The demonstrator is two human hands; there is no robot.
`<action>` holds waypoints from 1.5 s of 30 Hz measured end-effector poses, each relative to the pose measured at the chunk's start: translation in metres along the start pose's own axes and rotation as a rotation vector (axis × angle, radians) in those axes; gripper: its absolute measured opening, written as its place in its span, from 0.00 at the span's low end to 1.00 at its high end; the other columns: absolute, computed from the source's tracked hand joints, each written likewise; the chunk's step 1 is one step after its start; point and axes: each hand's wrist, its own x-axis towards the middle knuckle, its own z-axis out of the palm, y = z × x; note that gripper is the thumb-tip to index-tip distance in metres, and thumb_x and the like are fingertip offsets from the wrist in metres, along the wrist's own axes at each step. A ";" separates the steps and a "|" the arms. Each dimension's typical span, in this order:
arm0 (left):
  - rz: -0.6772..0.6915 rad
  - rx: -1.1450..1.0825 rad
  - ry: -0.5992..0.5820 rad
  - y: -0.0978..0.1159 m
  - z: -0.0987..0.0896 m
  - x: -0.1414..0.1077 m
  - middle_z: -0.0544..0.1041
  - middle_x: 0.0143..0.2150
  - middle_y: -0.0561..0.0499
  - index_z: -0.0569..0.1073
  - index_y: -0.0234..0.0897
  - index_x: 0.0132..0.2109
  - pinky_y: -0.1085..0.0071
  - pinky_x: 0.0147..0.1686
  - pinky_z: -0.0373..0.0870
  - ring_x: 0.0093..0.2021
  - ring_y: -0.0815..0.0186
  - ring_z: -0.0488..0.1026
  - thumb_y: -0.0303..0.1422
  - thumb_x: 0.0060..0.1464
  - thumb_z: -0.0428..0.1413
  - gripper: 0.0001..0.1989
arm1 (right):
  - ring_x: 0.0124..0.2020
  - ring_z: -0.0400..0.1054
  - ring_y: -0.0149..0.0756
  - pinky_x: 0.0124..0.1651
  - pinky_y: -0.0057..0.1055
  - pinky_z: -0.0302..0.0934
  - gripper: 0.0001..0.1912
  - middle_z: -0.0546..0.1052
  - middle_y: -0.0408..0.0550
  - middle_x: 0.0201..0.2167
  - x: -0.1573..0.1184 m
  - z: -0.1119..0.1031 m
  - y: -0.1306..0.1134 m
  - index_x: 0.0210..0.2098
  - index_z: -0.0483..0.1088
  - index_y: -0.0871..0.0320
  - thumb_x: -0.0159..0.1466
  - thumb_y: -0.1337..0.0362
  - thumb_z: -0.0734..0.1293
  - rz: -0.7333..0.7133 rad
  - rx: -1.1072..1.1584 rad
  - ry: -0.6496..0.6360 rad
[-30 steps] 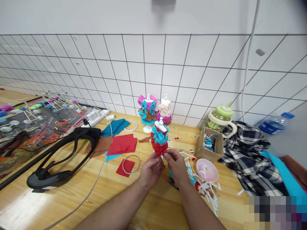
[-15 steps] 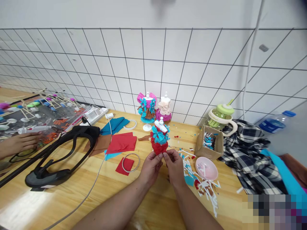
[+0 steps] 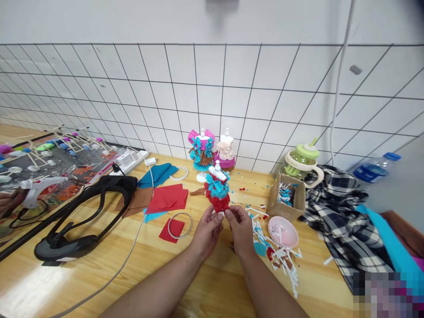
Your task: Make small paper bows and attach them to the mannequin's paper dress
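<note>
Between my two hands is a small white mannequin (image 3: pixel 217 190) dressed in red and turquoise crepe paper, with a turquoise bow on its chest. My left hand (image 3: pixel 209 227) pinches the lower edge of its red skirt from the left. On the other side, the thumb and fingers of my right hand (image 3: pixel 239 225) press on the same red hem. The mannequin's lower end is hidden by my fingers. Behind it stand two more dressed mannequins, one in magenta, turquoise and brown (image 3: pixel 201 152), the other in cream and magenta (image 3: pixel 225 152).
Left lie red paper sheets (image 3: pixel 168 197), a metal ring (image 3: pixel 179 226), a black headset frame (image 3: pixel 89 221) and a cable. Another person's hand holds a glue gun (image 3: pixel 36 190) at far left. Right are paper scraps (image 3: pixel 285 260), a pink dish (image 3: pixel 283 232), a cardboard box (image 3: pixel 287 203) and a cup (image 3: pixel 301 161).
The dressed mannequin has tilted and shifted slightly left in my hands. At far left, the other person's hand has moved left and now holds the glue gun up.
</note>
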 end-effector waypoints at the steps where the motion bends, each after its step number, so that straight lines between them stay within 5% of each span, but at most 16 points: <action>1: 0.000 0.016 -0.005 0.001 -0.001 -0.002 0.72 0.30 0.57 0.71 0.39 0.43 0.80 0.24 0.58 0.23 0.79 0.63 0.29 0.43 0.66 0.18 | 0.26 0.62 0.29 0.27 0.25 0.56 0.13 0.71 0.42 0.27 0.000 0.000 0.000 0.35 0.69 0.59 0.58 0.56 0.68 0.004 0.002 -0.003; 5: 0.018 0.316 0.064 0.007 -0.017 -0.007 0.62 0.23 0.61 0.66 0.37 0.36 0.79 0.20 0.53 0.18 0.78 0.55 0.34 0.44 0.64 0.15 | 0.20 0.55 0.24 0.21 0.23 0.49 0.17 0.68 0.39 0.27 0.000 -0.004 -0.007 0.43 0.67 0.58 0.57 0.56 0.68 -0.027 -0.029 0.048; 9: 0.134 1.098 0.061 0.021 -0.043 0.001 0.64 0.23 0.58 0.68 0.36 0.41 0.75 0.21 0.56 0.21 0.72 0.60 0.37 0.51 0.55 0.12 | 0.21 0.55 0.25 0.21 0.23 0.50 0.16 0.65 0.38 0.26 -0.007 -0.016 -0.027 0.44 0.67 0.57 0.60 0.55 0.65 -0.057 -0.092 0.141; 15: 0.314 1.418 0.015 0.042 -0.048 0.037 0.74 0.42 0.46 0.74 0.36 0.46 0.67 0.43 0.63 0.41 0.61 0.69 0.29 0.44 0.59 0.18 | 0.23 0.60 0.29 0.26 0.26 0.55 0.08 0.71 0.42 0.26 -0.060 -0.043 -0.032 0.36 0.72 0.56 0.61 0.60 0.63 -0.166 -0.567 -0.035; 22: 0.341 1.644 -0.088 0.035 -0.035 0.053 0.79 0.39 0.49 0.80 0.42 0.37 0.67 0.43 0.62 0.44 0.58 0.71 0.37 0.51 0.57 0.09 | 0.33 0.69 0.35 0.37 0.30 0.60 0.08 0.75 0.45 0.32 -0.111 -0.055 0.006 0.36 0.71 0.55 0.61 0.69 0.60 -0.285 -0.877 -0.209; 29: 0.412 1.778 -0.002 0.027 -0.025 0.069 0.79 0.45 0.50 0.80 0.44 0.38 0.63 0.45 0.60 0.48 0.55 0.70 0.41 0.53 0.56 0.11 | 0.33 0.68 0.34 0.36 0.28 0.58 0.09 0.75 0.44 0.31 -0.110 -0.045 0.014 0.36 0.71 0.54 0.62 0.69 0.60 -0.360 -0.970 -0.358; 37: 0.432 1.840 0.033 0.024 -0.016 0.079 0.79 0.44 0.48 0.80 0.43 0.38 0.58 0.48 0.59 0.48 0.52 0.70 0.43 0.50 0.58 0.12 | 0.33 0.68 0.33 0.36 0.28 0.56 0.08 0.75 0.42 0.31 -0.108 -0.049 0.017 0.35 0.70 0.54 0.60 0.71 0.61 -0.336 -0.944 -0.344; 41: 0.470 1.849 -0.014 0.045 -0.017 0.057 0.77 0.49 0.43 0.76 0.39 0.49 0.60 0.50 0.61 0.50 0.51 0.69 0.44 0.46 0.60 0.23 | 0.32 0.67 0.33 0.35 0.28 0.56 0.08 0.74 0.43 0.30 -0.108 -0.051 0.016 0.35 0.70 0.54 0.61 0.71 0.61 -0.325 -0.950 -0.350; 45: 0.477 1.912 -0.134 0.092 -0.049 0.005 0.78 0.44 0.46 0.78 0.41 0.41 0.63 0.49 0.62 0.46 0.56 0.71 0.41 0.53 0.55 0.12 | 0.33 0.67 0.34 0.36 0.29 0.57 0.08 0.74 0.44 0.31 -0.111 -0.055 0.013 0.36 0.70 0.55 0.62 0.70 0.60 -0.315 -0.929 -0.354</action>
